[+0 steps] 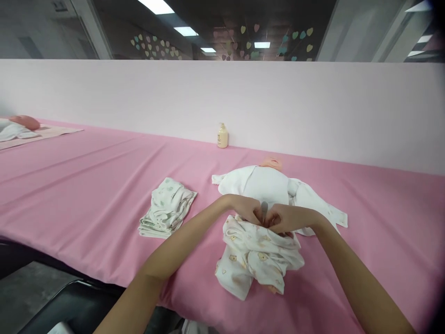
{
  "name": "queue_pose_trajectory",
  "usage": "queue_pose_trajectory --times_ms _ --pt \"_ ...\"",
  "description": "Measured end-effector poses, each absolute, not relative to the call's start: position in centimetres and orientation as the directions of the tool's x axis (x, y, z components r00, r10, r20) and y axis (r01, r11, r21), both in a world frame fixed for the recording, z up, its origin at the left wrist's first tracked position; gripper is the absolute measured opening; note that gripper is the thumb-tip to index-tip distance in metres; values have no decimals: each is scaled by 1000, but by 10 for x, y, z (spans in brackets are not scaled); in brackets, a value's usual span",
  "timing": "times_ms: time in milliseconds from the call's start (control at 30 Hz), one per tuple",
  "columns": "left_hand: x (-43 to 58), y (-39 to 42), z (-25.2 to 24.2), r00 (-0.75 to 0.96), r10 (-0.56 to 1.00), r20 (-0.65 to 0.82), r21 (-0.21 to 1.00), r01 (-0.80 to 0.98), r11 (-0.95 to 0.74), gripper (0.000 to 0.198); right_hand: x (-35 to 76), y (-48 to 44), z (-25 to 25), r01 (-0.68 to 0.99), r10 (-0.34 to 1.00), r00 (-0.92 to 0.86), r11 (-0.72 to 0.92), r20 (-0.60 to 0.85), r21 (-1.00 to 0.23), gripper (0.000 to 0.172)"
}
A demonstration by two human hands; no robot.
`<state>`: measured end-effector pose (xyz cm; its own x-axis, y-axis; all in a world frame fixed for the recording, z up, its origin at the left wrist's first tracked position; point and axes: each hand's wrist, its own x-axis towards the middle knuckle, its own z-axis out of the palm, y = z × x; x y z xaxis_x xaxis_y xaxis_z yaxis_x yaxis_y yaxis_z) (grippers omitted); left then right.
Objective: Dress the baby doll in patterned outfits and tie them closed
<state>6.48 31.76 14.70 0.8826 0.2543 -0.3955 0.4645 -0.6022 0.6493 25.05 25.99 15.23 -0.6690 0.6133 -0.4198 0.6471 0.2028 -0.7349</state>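
A baby doll in a white top lies on its back on the pink tablecloth, head toward the wall. Printed white trousers are bunched over its legs near the table's front edge. My left hand and my right hand meet at the doll's waist. Both have fingers curled and pinched on the waistband of the trousers. The doll's legs are hidden under the cloth.
A folded stack of patterned baby clothes lies left of the doll. A small yellow lotion bottle stands by the pink wall. Another doll on a mat lies at the far left. A dark chair sits below the table edge.
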Motion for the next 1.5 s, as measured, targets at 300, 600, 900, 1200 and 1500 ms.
queue_pose_trajectory --times_ms 300,600,900,1200,1500 --pt "68 300 154 900 173 -399 618 404 -675 12 245 257 144 650 578 -718 356 -389 -672 20" --pt "59 304 162 894 374 -249 592 446 -671 31 257 261 158 596 698 -662 271 -272 -756 24" --pt "39 347 141 921 224 -319 887 373 -271 31 283 280 148 596 775 -562 139 -287 -791 27" --pt "20 375 132 898 409 -162 903 302 -305 24 295 288 139 642 741 -579 158 -340 -751 31" --pt "47 342 153 926 377 3 960 103 -259 18 271 283 142 387 885 -461 139 -61 -912 50"
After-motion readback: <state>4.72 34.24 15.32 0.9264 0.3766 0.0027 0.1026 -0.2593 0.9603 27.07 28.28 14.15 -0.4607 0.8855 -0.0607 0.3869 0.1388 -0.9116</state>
